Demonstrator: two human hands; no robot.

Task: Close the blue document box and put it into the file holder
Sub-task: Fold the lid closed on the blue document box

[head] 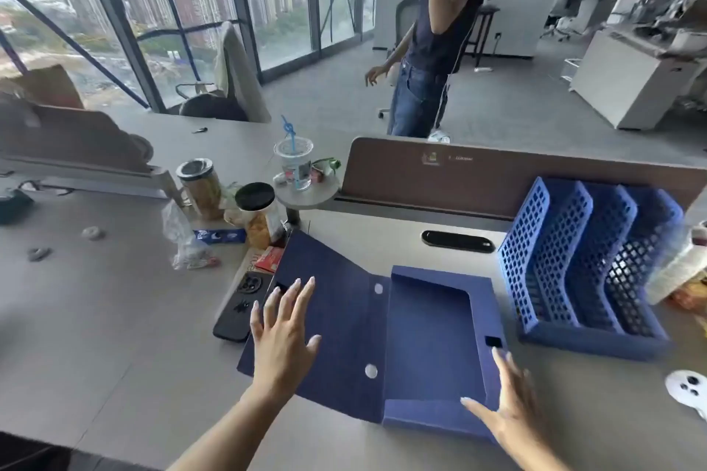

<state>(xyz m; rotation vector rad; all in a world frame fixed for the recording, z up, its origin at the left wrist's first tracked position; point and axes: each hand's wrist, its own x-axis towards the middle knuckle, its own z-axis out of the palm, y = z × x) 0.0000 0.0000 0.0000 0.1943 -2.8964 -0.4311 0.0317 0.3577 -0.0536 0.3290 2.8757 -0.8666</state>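
The blue document box lies open on the desk, its tray on the right and its lid flap spread flat to the left. My left hand hovers over the flap's left part, fingers spread, holding nothing. My right hand rests at the tray's near right corner, fingers apart. The blue mesh file holder with several slots stands to the right of the box, against the desk divider.
A black phone lies by the flap's left edge. Jars, a plastic cup and a bag crowd the far left. A white controller lies at the right. A person stands beyond the divider.
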